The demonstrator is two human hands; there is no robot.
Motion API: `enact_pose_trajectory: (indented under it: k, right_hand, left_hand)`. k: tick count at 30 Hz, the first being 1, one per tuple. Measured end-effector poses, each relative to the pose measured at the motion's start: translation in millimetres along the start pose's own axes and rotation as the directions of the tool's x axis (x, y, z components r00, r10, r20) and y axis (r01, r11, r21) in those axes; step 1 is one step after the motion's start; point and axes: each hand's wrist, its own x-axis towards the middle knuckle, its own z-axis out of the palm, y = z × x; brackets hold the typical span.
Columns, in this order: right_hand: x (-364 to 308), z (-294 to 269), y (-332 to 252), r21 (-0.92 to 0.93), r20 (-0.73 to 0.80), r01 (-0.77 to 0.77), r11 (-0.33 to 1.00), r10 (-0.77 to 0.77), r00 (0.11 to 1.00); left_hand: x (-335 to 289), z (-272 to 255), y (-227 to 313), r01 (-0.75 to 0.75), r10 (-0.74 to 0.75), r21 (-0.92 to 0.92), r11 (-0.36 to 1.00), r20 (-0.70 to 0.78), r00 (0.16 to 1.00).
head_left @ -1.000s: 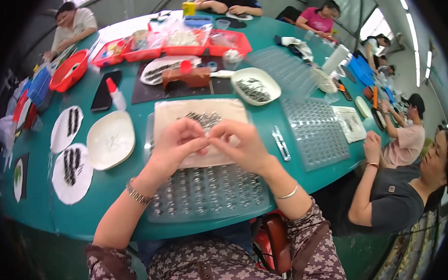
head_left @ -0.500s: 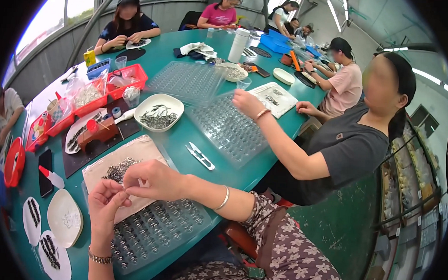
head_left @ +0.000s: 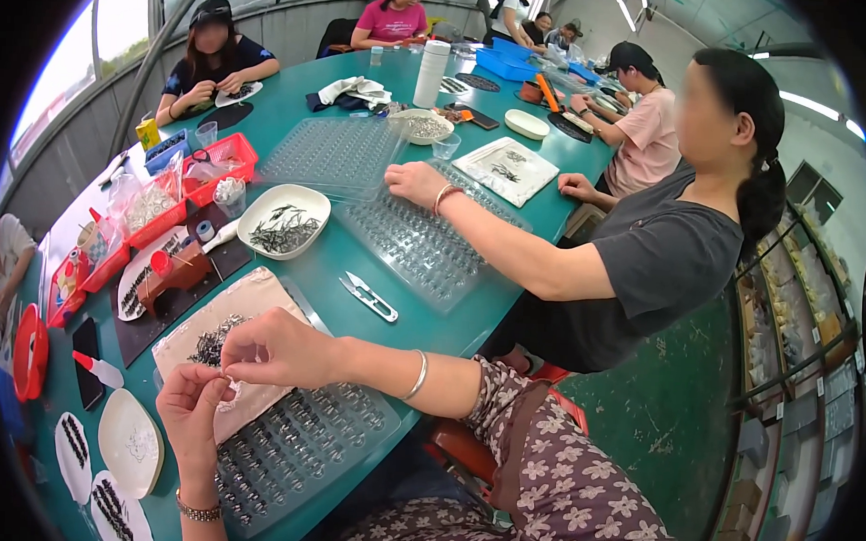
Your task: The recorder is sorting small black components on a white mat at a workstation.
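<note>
Left hand (head_left: 192, 410), right hand (head_left: 285, 347): grips narrow, contents indiscernible; near metal bits (head_left: 215, 343) on cloth (head_left: 248, 297); apparent fine handling, next needing steady pinch

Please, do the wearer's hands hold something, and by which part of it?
It cannot be told: the left hand and right hand pinch close together over the beige pad, but anything between them is too small to see.
</note>
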Motion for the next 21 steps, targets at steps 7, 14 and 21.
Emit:
enact_pose_trajectory:
  k: [7,14,21]
  right_hand:
    - [6,-2,0,-0.016,-0.020,0.010,1.000,-0.010,1.000]
    - [-6,9,3,-0.043,-0.049,-0.058,0.997,0.055,0.997]
    - [-4,104,29,-0.028,0.001,-0.008,1.000,0.008,1.000]
  left_hand:
    - [6,4,3,-0.036,0.037,0.029,0.999,-0.043,0.998]
    - [-12,15,4,-0.142,0.182,0.392,0.909,-0.067,0.981]
    - [-74,-56,-11,-0.281,0.401,0.792,0.542,0.050,0.915]
